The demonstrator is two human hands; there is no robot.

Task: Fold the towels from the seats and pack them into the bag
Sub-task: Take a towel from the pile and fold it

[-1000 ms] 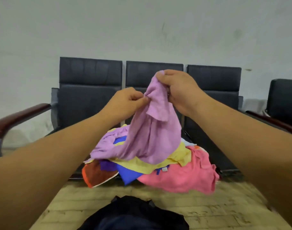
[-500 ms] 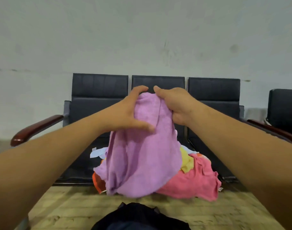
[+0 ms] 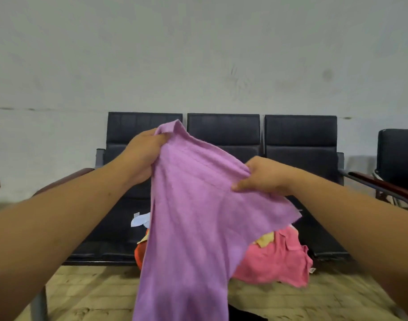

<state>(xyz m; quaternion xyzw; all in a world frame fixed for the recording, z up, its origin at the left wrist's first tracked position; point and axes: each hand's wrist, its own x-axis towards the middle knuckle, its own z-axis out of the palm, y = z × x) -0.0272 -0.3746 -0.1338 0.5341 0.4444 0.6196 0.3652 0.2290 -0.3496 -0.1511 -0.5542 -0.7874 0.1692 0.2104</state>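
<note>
I hold a purple towel up in front of me, spread between both hands and hanging down past the bottom edge. My left hand grips its upper left corner. My right hand pinches the top edge lower and to the right. Behind the towel, a pile lies on the middle seat: a pink towel, a bit of a yellow one, an orange one and a pale blue-white one. A sliver of the dark bag shows at the bottom, mostly hidden by the towel.
A row of three black seats stands against a grey wall, with wooden armrests at each end. Another black chair is at the far right. Worn yellowish floor lies in front.
My hands have moved apart and spread the purple towel wide; the right hand dropped lower and to the right. The towel now hangs free of the pile and covers the bag.
</note>
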